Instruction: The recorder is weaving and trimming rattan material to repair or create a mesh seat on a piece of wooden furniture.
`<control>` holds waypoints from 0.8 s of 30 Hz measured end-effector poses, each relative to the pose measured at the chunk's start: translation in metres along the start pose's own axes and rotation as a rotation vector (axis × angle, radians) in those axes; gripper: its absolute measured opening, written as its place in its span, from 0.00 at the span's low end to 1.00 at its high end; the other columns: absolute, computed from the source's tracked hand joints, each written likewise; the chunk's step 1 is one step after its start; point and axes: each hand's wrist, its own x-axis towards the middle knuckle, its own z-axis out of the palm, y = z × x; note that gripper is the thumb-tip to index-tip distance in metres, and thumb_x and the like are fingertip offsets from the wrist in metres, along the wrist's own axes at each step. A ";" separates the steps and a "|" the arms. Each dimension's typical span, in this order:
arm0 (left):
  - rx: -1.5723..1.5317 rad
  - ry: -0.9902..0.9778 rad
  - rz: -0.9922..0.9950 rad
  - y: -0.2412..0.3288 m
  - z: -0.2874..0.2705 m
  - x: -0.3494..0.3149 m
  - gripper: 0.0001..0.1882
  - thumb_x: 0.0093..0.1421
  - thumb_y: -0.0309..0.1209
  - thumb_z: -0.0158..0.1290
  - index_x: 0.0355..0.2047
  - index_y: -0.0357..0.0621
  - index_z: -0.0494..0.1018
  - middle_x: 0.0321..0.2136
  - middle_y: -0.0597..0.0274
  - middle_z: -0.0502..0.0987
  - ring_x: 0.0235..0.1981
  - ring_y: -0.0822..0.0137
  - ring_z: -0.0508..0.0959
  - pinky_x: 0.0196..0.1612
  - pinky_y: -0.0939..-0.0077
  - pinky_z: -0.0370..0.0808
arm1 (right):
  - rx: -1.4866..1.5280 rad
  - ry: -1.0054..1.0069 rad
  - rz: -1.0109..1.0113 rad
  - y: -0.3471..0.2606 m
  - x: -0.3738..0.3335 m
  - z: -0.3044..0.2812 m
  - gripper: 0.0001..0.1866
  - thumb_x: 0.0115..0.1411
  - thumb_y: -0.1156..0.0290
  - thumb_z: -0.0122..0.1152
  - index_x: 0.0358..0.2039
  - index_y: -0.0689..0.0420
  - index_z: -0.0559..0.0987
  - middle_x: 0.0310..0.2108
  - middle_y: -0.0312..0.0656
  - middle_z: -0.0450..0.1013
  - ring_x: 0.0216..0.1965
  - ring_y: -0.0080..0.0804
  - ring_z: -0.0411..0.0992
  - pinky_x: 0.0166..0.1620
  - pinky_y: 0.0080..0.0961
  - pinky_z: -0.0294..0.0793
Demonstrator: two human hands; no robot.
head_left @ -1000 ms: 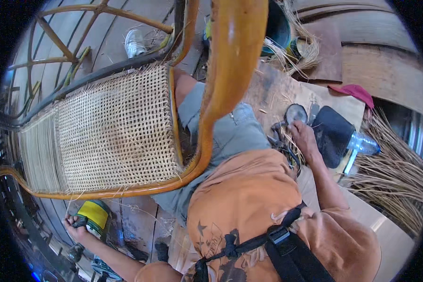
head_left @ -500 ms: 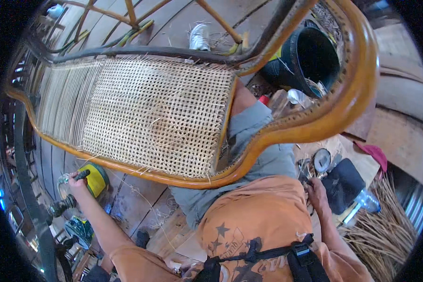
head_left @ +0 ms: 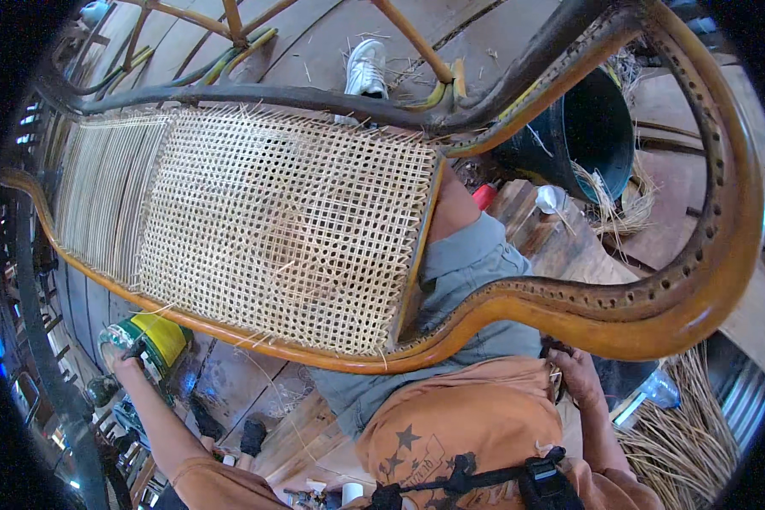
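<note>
A curved rattan frame (head_left: 197,323) lies across my lap, its woven cane panel (head_left: 297,221) filling the middle. Open lattice covers most of the panel, while parallel strands (head_left: 115,195) run at its left end. My left hand (head_left: 121,359) is low at the left against a green and yellow bucket (head_left: 163,337). Its fingers look closed around a dark piece I cannot name. Beside my right hip, my right hand (head_left: 580,376) has curled fingers at a small dark thing (head_left: 556,346), partly hidden by the frame and my shirt. Neither hand touches the cane.
A dark bucket (head_left: 599,127) with loose strands stands beyond the frame's right loop (head_left: 731,280). Bundled cane strips (head_left: 688,425) and a clear plastic bottle (head_left: 660,389) lie at lower right. More bent rattan poles (head_left: 238,21) stand at the far side, near a white shoe (head_left: 366,70).
The rattan frame's right end has shifted right and downward in view, covering things beside my right hand. My left hand has moved slightly left and down. My right hand sits a little lower.
</note>
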 end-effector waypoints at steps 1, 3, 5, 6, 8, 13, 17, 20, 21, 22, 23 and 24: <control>0.069 0.002 0.048 -0.003 -0.008 0.000 0.07 0.43 0.30 0.52 0.22 0.43 0.68 0.15 0.59 0.67 0.15 0.62 0.67 0.17 0.71 0.64 | -0.134 -0.053 -0.011 0.000 0.002 -0.008 0.16 0.53 0.69 0.51 0.42 0.61 0.73 0.38 0.36 0.70 0.42 0.25 0.65 0.47 0.22 0.62; 0.201 0.002 0.144 -0.008 -0.021 0.000 0.07 0.42 0.31 0.52 0.21 0.43 0.68 0.15 0.59 0.66 0.14 0.61 0.67 0.17 0.69 0.63 | 0.026 0.012 -0.055 -0.006 0.012 -0.013 0.15 0.55 0.65 0.50 0.40 0.61 0.73 0.36 0.36 0.70 0.39 0.24 0.66 0.44 0.21 0.63; 0.331 0.008 0.237 -0.016 -0.042 0.001 0.07 0.42 0.31 0.52 0.21 0.43 0.68 0.14 0.59 0.65 0.14 0.60 0.66 0.16 0.68 0.63 | 0.182 0.074 -0.102 -0.027 0.033 -0.016 0.16 0.57 0.61 0.49 0.38 0.61 0.74 0.33 0.37 0.71 0.36 0.24 0.66 0.41 0.20 0.64; 0.394 0.007 0.292 -0.016 -0.051 0.005 0.07 0.42 0.31 0.53 0.20 0.43 0.67 0.14 0.58 0.65 0.14 0.59 0.66 0.16 0.67 0.63 | 0.091 -0.008 -0.098 -0.045 0.050 -0.011 0.16 0.57 0.59 0.48 0.36 0.60 0.74 0.31 0.37 0.70 0.35 0.23 0.66 0.39 0.19 0.64; 0.524 0.013 0.396 -0.017 -0.076 0.010 0.08 0.42 0.32 0.53 0.19 0.43 0.67 0.13 0.58 0.64 0.13 0.58 0.66 0.16 0.66 0.63 | -0.096 -0.180 -0.091 -0.095 0.089 0.003 0.18 0.58 0.56 0.46 0.32 0.60 0.74 0.28 0.36 0.70 0.31 0.23 0.66 0.35 0.19 0.64; 0.805 -0.023 0.619 -0.030 -0.058 -0.033 0.09 0.41 0.33 0.54 0.17 0.43 0.67 0.12 0.58 0.62 0.13 0.56 0.65 0.16 0.62 0.62 | -0.227 -0.304 -0.006 -0.200 0.124 0.044 0.23 0.59 0.50 0.43 0.24 0.59 0.71 0.17 0.35 0.66 0.18 0.24 0.64 0.23 0.22 0.63; -0.255 0.243 -0.598 -0.039 -0.120 0.009 0.07 0.39 0.30 0.53 0.17 0.43 0.66 0.13 0.59 0.64 0.15 0.56 0.66 0.18 0.64 0.63 | -0.229 -0.353 0.032 -0.243 0.159 0.078 0.24 0.59 0.50 0.42 0.21 0.60 0.71 0.12 0.36 0.63 0.10 0.25 0.60 0.17 0.24 0.60; 0.013 0.356 -0.252 -0.035 -0.184 0.031 0.07 0.42 0.30 0.51 0.20 0.42 0.67 0.16 0.62 0.67 0.16 0.60 0.66 0.18 0.69 0.62 | -0.357 -0.435 -0.004 -0.264 0.192 0.098 0.24 0.59 0.51 0.41 0.19 0.59 0.70 0.11 0.37 0.63 0.11 0.25 0.61 0.17 0.24 0.60; -0.004 0.343 -0.272 -0.054 -0.167 0.027 0.07 0.42 0.30 0.51 0.20 0.42 0.67 0.16 0.62 0.67 0.16 0.60 0.66 0.18 0.69 0.62 | -0.377 -0.413 -0.002 -0.270 0.194 0.105 0.24 0.59 0.51 0.41 0.19 0.59 0.70 0.11 0.37 0.63 0.11 0.25 0.61 0.17 0.24 0.60; 0.019 0.250 -0.129 -0.058 -0.127 0.026 0.06 0.43 0.29 0.50 0.20 0.42 0.66 0.16 0.63 0.67 0.16 0.63 0.66 0.19 0.72 0.62 | -0.381 -0.385 0.011 -0.274 0.196 0.104 0.24 0.59 0.51 0.41 0.18 0.59 0.70 0.12 0.37 0.64 0.11 0.26 0.61 0.17 0.25 0.61; 0.046 0.172 0.026 -0.045 -0.096 0.023 0.05 0.45 0.28 0.49 0.21 0.41 0.65 0.17 0.65 0.66 0.17 0.66 0.65 0.20 0.75 0.61 | -0.376 -0.374 0.017 -0.275 0.199 0.102 0.25 0.59 0.51 0.42 0.18 0.59 0.69 0.12 0.37 0.64 0.11 0.27 0.61 0.18 0.25 0.61; 0.052 0.184 0.025 -0.035 -0.103 0.022 0.05 0.45 0.28 0.49 0.21 0.41 0.65 0.17 0.65 0.66 0.17 0.66 0.65 0.20 0.75 0.61 | -0.377 -0.387 0.014 -0.275 0.207 0.105 0.25 0.59 0.51 0.42 0.18 0.59 0.69 0.12 0.37 0.64 0.11 0.27 0.61 0.18 0.25 0.61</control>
